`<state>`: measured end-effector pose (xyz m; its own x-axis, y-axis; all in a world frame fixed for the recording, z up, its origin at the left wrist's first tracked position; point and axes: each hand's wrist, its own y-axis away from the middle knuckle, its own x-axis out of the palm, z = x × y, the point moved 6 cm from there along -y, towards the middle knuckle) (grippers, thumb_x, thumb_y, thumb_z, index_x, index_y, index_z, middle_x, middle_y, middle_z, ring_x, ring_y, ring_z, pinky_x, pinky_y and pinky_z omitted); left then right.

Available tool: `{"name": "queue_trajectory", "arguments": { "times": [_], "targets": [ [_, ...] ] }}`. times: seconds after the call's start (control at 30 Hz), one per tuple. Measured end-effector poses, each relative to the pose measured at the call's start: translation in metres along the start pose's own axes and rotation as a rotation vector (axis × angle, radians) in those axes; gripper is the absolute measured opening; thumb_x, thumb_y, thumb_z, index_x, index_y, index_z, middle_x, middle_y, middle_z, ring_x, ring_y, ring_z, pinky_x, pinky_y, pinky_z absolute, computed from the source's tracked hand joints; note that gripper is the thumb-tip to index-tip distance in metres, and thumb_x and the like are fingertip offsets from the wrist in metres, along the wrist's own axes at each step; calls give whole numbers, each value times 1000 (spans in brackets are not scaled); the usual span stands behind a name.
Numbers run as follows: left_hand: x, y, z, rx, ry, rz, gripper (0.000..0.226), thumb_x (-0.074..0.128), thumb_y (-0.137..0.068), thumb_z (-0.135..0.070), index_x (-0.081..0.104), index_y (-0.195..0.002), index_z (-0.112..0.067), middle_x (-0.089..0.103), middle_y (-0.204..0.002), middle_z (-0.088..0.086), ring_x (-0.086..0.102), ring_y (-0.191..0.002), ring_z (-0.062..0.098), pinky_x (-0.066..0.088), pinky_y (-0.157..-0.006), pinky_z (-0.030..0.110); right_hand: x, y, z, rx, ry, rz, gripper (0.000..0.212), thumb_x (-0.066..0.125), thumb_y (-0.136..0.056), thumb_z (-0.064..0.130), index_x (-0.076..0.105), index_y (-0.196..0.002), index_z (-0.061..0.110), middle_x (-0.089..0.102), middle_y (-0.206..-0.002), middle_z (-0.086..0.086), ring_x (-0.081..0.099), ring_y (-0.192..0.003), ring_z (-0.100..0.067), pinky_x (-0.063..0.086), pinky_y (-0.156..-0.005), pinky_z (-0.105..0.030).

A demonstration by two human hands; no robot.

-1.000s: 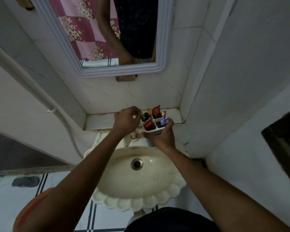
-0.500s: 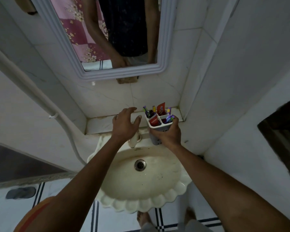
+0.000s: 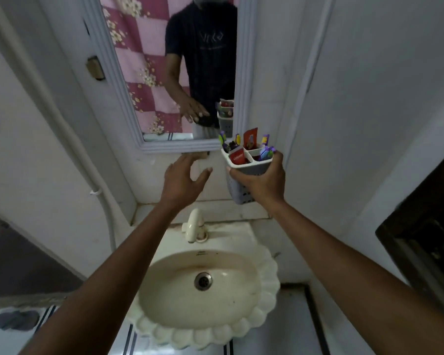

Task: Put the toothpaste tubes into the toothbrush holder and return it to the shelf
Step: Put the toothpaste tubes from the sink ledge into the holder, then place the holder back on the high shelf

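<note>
My right hand grips a white and grey toothbrush holder by its side and holds it up in the air, level with the mirror's lower edge. Two red toothpaste tubes stand in its compartments: one marked Colgate at the front, another behind it. Several toothbrushes stick out beside them. My left hand hovers to the left of the holder with fingers spread, holding nothing. The tiled shelf lies below both hands, behind the tap.
A framed mirror hangs on the wall ahead and reflects a person and the holder. Below are a cream tap and a scalloped sink. A white pipe runs down the left wall. A dark frame is at right.
My right hand has lifted the holder off the shelf area up to mirror height. My left hand let go of the holder's contents and opened. The camera tilted upward.
</note>
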<state>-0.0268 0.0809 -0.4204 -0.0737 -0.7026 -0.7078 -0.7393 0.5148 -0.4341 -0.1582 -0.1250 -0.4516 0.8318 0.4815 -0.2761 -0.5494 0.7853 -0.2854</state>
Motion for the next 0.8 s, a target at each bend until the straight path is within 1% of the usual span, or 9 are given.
{"name": "queue_trajectory", "arguments": {
  "times": [0.07,0.1,0.13,0.23,0.27,0.4,0.53,0.67,0.8],
  "targets": [
    [-23,-13,-24,43,-7,-70,52,69,-98,-54,68,-136,-18,71,-135,3,65,-125,23,51,-107,52,-17,-13,38,-76,-29,-23,112,107,-54,64,53,-143,23,71,-132,6,71,-110,-8,50,-78,-5],
    [-34,-20,-36,68,-13,-99,54,68,-98,-54,67,-137,-18,71,-135,4,66,-124,24,52,-106,53,-26,-18,57,-110,-48,-39,113,106,-53,66,53,-143,23,71,-132,6,71,-113,-10,52,-80,-7],
    [-46,-26,-48,94,-25,-127,54,67,-98,-55,67,-137,-17,71,-134,4,65,-124,24,52,-105,54,-35,-24,78,-150,-65,-52,113,106,-53,67,53,-143,24,71,-132,6,71,-113,-12,55,-83,-11],
    [-85,-51,-86,172,-46,-211,53,66,-99,-53,65,-140,-18,70,-137,4,64,-124,23,52,-106,52,-65,-41,140,-247,-102,-117,112,101,-49,77,54,-136,26,72,-126,7,72,-110,-13,64,-91,-31],
    [-98,-58,-98,202,-61,-237,53,66,-100,-52,65,-140,-18,69,-138,5,64,-125,24,50,-108,52,-74,-45,158,-269,-111,-138,113,99,-47,81,54,-135,27,71,-125,7,72,-110,-13,64,-91,-34],
    [-149,-96,-150,310,-150,-314,52,63,-99,-57,63,-139,-25,67,-143,-2,62,-130,21,46,-112,59,-112,-62,230,-351,-120,-211,116,92,-44,89,55,-133,24,70,-126,5,71,-111,-15,63,-86,-27],
    [-190,-122,-198,431,-163,-407,42,68,-100,-45,66,-133,-18,71,-133,4,64,-115,20,47,-106,51,-144,-74,292,-413,-139,-271,114,92,-44,90,54,-130,25,69,-125,5,71,-110,-17,66,-89,-38],
    [-226,-152,-236,459,-213,-464,55,61,-102,-52,58,-147,-22,60,-151,4,53,-141,26,36,-121,58,-173,-86,355,-484,-178,-317,113,94,-46,88,54,-129,24,69,-123,6,72,-109,-16,64,-86,-33],
    [-255,-184,-265,517,-209,-560,58,55,-103,-59,57,-149,-24,59,-153,2,51,-143,24,31,-125,57,-193,-99,414,-538,-224,-332,111,95,-47,87,53,-131,27,69,-124,9,72,-111,-13,62,-87,-29]
  ]
}}
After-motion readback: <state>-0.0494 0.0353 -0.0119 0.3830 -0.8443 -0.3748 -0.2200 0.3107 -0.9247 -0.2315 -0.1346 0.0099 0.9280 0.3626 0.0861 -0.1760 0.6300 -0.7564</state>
